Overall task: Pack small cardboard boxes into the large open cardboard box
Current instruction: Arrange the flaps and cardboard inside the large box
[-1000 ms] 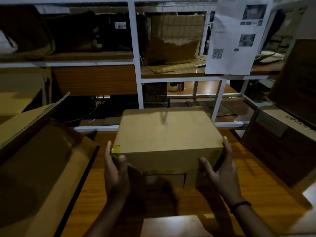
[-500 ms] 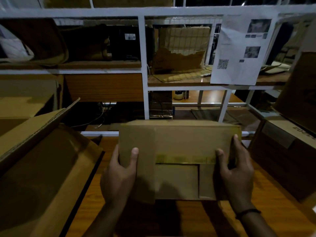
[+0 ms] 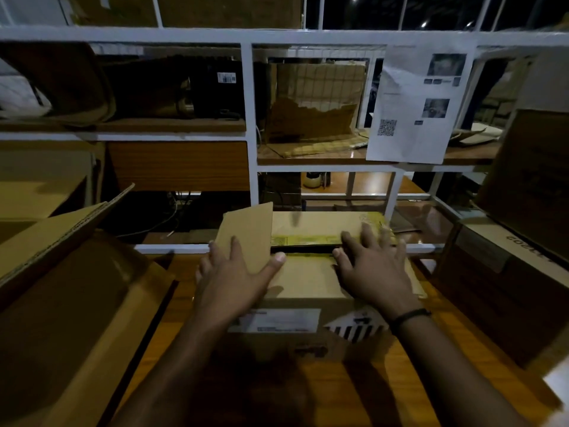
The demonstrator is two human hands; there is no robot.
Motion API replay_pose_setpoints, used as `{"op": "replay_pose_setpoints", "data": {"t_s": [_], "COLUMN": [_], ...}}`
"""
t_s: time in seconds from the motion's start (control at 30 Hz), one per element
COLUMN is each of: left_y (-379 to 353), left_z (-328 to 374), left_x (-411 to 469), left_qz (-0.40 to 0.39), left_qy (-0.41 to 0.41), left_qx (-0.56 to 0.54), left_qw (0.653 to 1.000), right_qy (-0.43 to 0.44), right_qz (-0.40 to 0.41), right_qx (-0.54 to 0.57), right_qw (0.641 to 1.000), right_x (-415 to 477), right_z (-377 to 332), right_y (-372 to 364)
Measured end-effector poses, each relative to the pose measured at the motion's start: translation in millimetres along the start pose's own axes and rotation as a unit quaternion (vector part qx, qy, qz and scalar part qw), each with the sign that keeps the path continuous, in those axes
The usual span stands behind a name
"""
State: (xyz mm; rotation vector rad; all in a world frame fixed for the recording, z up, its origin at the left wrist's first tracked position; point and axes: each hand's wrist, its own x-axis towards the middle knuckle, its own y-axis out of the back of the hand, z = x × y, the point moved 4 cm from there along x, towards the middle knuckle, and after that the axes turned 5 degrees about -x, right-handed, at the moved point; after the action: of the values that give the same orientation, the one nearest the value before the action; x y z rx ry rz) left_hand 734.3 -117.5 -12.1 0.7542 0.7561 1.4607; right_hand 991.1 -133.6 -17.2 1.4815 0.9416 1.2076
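A small cardboard box [image 3: 295, 325] stands on the wooden table [image 3: 400, 380] in front of me, a white label on its near side. Its top flaps are partly closed, with a dark gap across the middle. The left flap [image 3: 252, 229] sticks up. My left hand [image 3: 234, 282] lies against that flap with the thumb spread out. My right hand [image 3: 372, 272] presses flat on the right part of the top, fingers spread. The large open cardboard box [image 3: 70, 303] lies at my left, its opening towards the small box.
A white metal rack [image 3: 249, 118] with cardboard and dark items rises right behind the table. A printed sheet [image 3: 415, 112] hangs from it. Another brown box [image 3: 508, 288] stands at the right, close to the small box.
The small box was held up and turned over in both hands. Now it stands on the table and both hands have shifted from its sides onto its top flaps.
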Motion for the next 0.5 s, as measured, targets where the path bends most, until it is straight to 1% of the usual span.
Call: {"op": "replay_pose_setpoints", "data": {"t_s": [0.03,0.07,0.1,0.13,0.17,0.2,0.23,0.27,0.33,0.43,0.5], "left_y": [-2,-4,-8,-15,-24,-33,-44,-52,-58,-50,-34], "left_z": [9,21,37,53,67,77,82,84,78,61,49], "left_x": [-5,-14,-25,-38,-50,-59,-62,-59,-43,-13,6], "left_qz": [0.020,0.050,0.077,0.084,0.067,0.038,0.008,-0.014,-0.033,-0.019,0.000], "left_qy": [-0.037,-0.093,-0.161,-0.228,-0.282,-0.313,-0.320,-0.311,-0.270,-0.221,-0.182], "left_qx": [0.028,0.061,0.081,0.072,0.047,0.023,0.005,0.001,0.029,0.035,0.004], "left_qw": [0.999,0.992,0.981,0.967,0.956,0.949,0.947,0.950,0.962,0.974,0.983], "right_qy": [0.043,0.078,0.102,0.116,0.126,0.132,0.136,0.135,0.129,0.123,0.124], "right_qz": [0.003,-0.004,-0.021,-0.042,-0.058,-0.068,-0.073,-0.075,-0.073,-0.074,-0.071], "right_qx": [-0.007,-0.001,0.011,0.021,0.024,0.022,0.016,0.013,0.019,0.020,0.021], "right_qw": [0.999,0.997,0.995,0.992,0.990,0.989,0.988,0.988,0.989,0.989,0.990], "right_x": [7,12,17,21,23,24,25,25,26,25,25], "right_z": [-6,-11,-15,-17,-18,-18,-17,-16,-14,-16,-16], "right_y": [-2,-3,-4,-5,-7,-8,-10,-11,-12,-11,-10]}}
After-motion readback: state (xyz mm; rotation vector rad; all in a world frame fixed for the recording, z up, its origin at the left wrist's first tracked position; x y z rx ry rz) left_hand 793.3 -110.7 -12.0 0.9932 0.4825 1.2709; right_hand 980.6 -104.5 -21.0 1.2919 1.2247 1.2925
